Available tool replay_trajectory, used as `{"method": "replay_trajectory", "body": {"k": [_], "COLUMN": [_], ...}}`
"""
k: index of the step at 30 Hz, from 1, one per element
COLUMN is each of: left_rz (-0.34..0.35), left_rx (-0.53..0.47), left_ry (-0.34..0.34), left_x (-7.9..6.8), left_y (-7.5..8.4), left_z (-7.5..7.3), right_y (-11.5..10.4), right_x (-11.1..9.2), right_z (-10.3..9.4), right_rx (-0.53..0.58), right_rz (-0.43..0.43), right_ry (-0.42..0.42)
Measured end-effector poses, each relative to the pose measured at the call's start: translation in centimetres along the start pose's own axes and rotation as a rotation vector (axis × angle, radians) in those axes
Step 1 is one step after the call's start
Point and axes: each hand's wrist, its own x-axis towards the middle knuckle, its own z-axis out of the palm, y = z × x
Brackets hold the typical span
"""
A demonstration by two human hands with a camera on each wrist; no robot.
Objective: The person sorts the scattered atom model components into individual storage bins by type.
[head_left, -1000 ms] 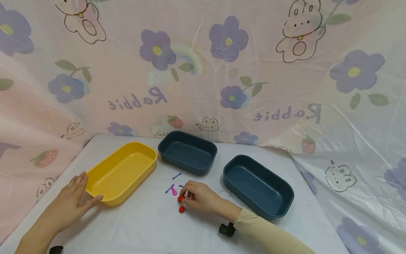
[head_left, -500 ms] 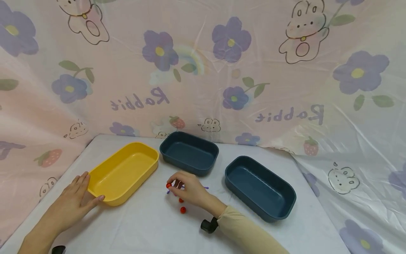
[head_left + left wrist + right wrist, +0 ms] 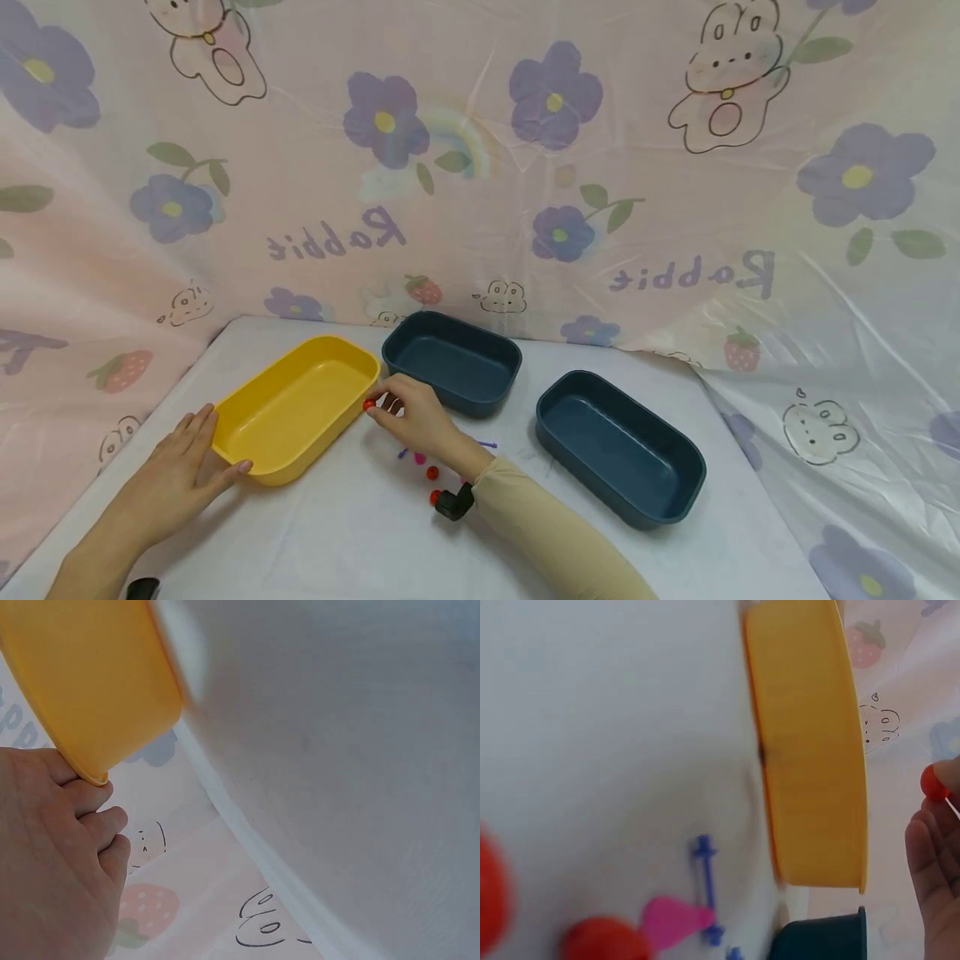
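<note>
My right hand point(image 3: 422, 421) pinches a small red bead point(image 3: 369, 406) between thumb and fingertips, raised beside the right side of the yellow tray point(image 3: 296, 408). In the right wrist view the bead point(image 3: 934, 783) shows at the fingertips, higher than the tray's rim. At the tray's near left corner rests my left hand point(image 3: 168, 479), fingers extended along the rim and thumb on the near edge. Two more red beads point(image 3: 432, 472) lie on the table under my right forearm. Near them are a pink drop-shaped piece point(image 3: 671, 922) and a purple-blue stick with knobbed ends point(image 3: 708, 885).
Behind my right hand stands a dark blue tray point(image 3: 453, 375), with a second dark blue tray point(image 3: 618, 462) farther right. A black wrist camera point(image 3: 453, 502) overlaps one loose bead. Patterned cloth point(image 3: 480, 192) hangs behind the white-covered table.
My right hand has picked up a red bead from the middle of the table and carried it left and away to the yellow tray's side. My left hand keeps its place on the tray.
</note>
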Motion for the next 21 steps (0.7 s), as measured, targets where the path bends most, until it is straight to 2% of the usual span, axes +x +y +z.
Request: {"method": "replay_trajectory", "body": {"k": [4, 12, 21], "left_rz": [-0.003, -0.020, -0.022], "left_rx": [0.000, -0.008, -0.005], "left_ry": [-0.001, -0.015, -0.016], "left_x": [0.0, 0.0, 0.0], "left_y": [0.0, 0.2, 0.2], "left_z": [0.0, 0.0, -0.1], "right_y": [-0.1, -0.1, 0.5], "right_x": [2.0, 5.3, 7.3], "right_z": [0.8, 2.2, 3.6], "right_rx": [-0.022, -0.068, -0.077], "right_rz": [-0.005, 0.059, 0.130], "right_ry": [-0.003, -0.023, -0.039]}}
